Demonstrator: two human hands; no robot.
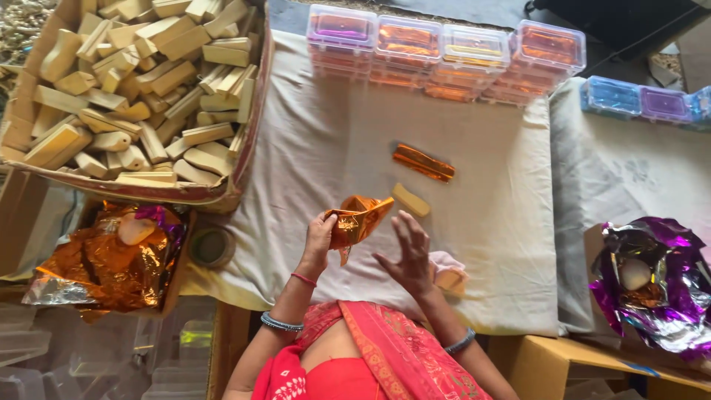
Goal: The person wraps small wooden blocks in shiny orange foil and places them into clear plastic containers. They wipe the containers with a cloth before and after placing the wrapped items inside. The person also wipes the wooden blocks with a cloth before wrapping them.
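While the left hand [318,238] pinches a half-wrapped pale wooden block in crinkled orange foil [358,218] between thumb and fingers, the right hand [409,255] hovers just beside it with fingers spread wide and nothing in its grasp, seemingly poised to smooth or fold the loose foil. That wrapped block sits above the cream cloth-covered work surface [489,244], held up close to the body where both hands can reach it. Near it on the cloth lie a bare pale wooden block [410,199] and a flat folded strip of orange foil [423,162], laid within easy reach. Farther back, a row of clear plastic lidded boxes with orange and purple contents [444,55] lines the cloth's far edge. To one side a large cardboard box heaped with plain wooden blocks [137,89] stands above a crumpled pile of orange foil sheets [104,263] and a roll of tape [212,246]; a heap of purple foil [655,281] lies opposite.
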